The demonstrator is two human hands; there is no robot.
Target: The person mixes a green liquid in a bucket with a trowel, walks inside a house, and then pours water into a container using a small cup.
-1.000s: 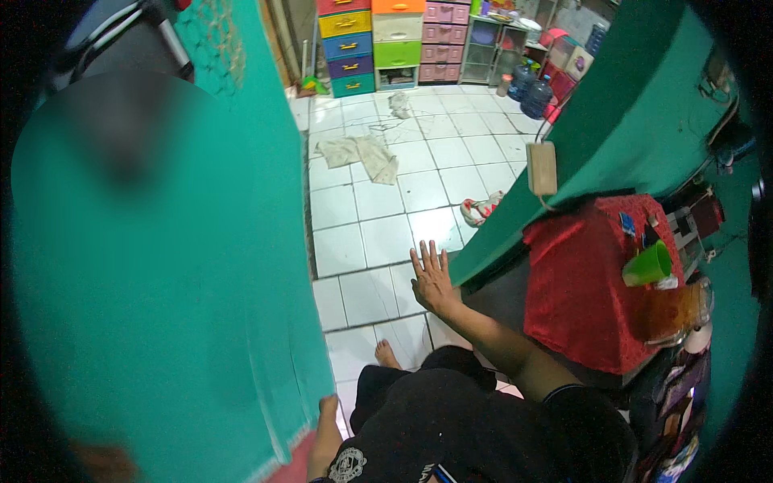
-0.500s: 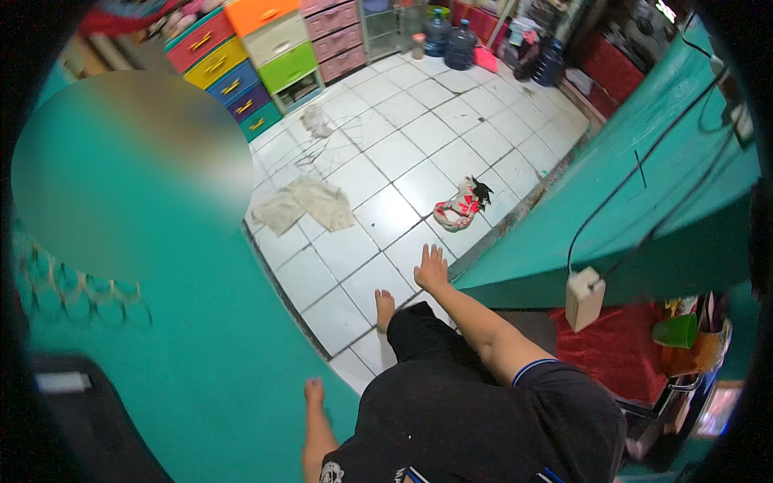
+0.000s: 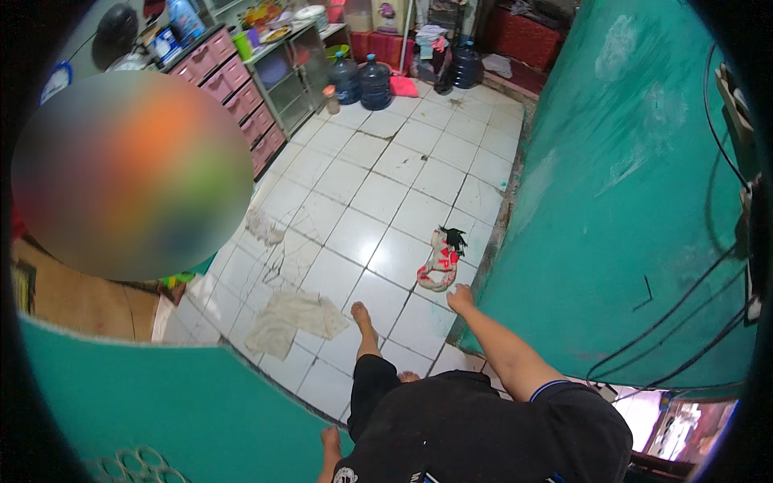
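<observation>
Low over the tiles beside the green wall corner, my right hand (image 3: 460,299) looks loosely closed with nothing visible in it. Just beyond it on the floor lies a twisted piece of white, red and black fabric (image 3: 441,262), apart from the fingers. My left hand (image 3: 330,439) shows small at the bottom, beside the green partition; its fingers are too unclear to read. Ahead of my bare foot (image 3: 362,315) and to its left, a beige cloth (image 3: 294,322) is spread on the floor. Behind that lie thin dark wires (image 3: 278,262) and a pale crumpled rag (image 3: 262,228).
A green wall (image 3: 580,241) with hanging cables runs along the right, a green partition (image 3: 185,394) along the lower left. Pink drawers (image 3: 241,105) and a glass-doored cabinet (image 3: 290,88) stand far left. Blue water jugs (image 3: 375,83) line the back. A blurred patch hides part of the left.
I have stepped forward, bringing the fabric closer to my right hand. That hand's fingers were spread and now look curled. The view has swung left, and the other foot leads.
</observation>
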